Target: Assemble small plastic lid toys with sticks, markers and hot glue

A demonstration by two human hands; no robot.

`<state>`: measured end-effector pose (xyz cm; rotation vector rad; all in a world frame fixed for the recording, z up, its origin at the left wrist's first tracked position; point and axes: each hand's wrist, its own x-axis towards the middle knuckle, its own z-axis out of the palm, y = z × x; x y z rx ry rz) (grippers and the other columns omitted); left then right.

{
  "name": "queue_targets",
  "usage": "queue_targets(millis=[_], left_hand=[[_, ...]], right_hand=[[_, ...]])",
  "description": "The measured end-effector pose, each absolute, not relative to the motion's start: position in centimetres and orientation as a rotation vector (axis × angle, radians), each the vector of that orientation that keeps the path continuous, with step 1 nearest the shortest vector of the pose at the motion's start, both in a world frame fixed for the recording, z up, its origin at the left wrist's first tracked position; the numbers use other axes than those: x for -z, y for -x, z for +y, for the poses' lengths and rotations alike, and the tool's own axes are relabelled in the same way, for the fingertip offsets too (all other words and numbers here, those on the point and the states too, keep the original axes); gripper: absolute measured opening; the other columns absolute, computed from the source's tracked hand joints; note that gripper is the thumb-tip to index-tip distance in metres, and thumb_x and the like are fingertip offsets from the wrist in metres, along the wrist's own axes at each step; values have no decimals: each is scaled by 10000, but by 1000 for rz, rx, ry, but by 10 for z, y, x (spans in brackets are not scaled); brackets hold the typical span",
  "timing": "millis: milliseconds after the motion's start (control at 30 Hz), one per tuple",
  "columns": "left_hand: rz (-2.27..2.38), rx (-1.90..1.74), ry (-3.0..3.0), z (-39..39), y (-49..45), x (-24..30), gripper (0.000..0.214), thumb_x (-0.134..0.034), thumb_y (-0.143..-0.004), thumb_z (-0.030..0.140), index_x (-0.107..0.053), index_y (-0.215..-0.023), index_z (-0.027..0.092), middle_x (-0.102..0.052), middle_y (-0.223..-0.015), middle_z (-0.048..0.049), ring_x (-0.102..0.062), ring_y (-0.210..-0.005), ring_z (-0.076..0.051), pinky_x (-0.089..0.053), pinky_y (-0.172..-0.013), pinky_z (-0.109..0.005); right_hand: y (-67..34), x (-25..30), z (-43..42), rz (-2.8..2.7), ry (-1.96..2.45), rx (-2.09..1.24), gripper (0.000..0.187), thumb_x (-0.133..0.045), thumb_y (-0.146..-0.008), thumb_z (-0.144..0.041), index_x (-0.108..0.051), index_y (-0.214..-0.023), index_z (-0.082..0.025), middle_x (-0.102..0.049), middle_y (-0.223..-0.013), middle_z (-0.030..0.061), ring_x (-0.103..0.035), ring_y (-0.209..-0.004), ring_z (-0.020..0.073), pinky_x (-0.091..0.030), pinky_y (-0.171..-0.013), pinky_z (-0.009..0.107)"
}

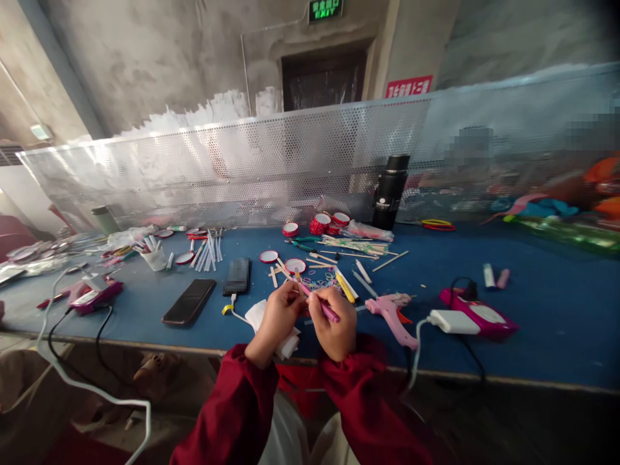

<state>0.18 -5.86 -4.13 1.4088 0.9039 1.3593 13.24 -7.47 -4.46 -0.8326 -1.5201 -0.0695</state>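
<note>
My right hand [336, 323] is closed around a slim pink pen-like tool [330, 312], which points up and to the left. Close beside it, my left hand [281, 312] has its fingers pinched together near the tool's front end. What the left fingers hold is too small to make out. Just beyond both hands lie loose craft sticks [274, 276], a round red-rimmed lid [295, 265] and a scatter of small coloured bands [323, 280]. A white tissue [256, 314] lies partly under my left wrist. Right of my right hand is a yellow-and-white tube-like item [345, 288].
A pink glue gun [393, 316] and a magenta power strip [484, 316] with cables lie to the right. On the left are a phone [188, 301], a power bank [237, 276] and glue sticks [208, 252]. A black bottle [390, 192] stands before the perforated metal screen [242, 168].
</note>
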Motion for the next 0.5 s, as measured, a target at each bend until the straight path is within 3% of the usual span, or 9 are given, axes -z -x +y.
queue_targets(millis=[500], left_hand=[[977, -1317, -1468, -57, 0, 41, 209, -713, -806, 370, -638, -873, 188, -677, -743, -19, -628, -654, -150, -503, -623, -240]], right_hand=[[-132, 47, -73, -1477, 898, 45, 184, -585, -966, -251, -579, -784, -231, -670, -682, 17, -628, -633, 159, -477, -632, 279]])
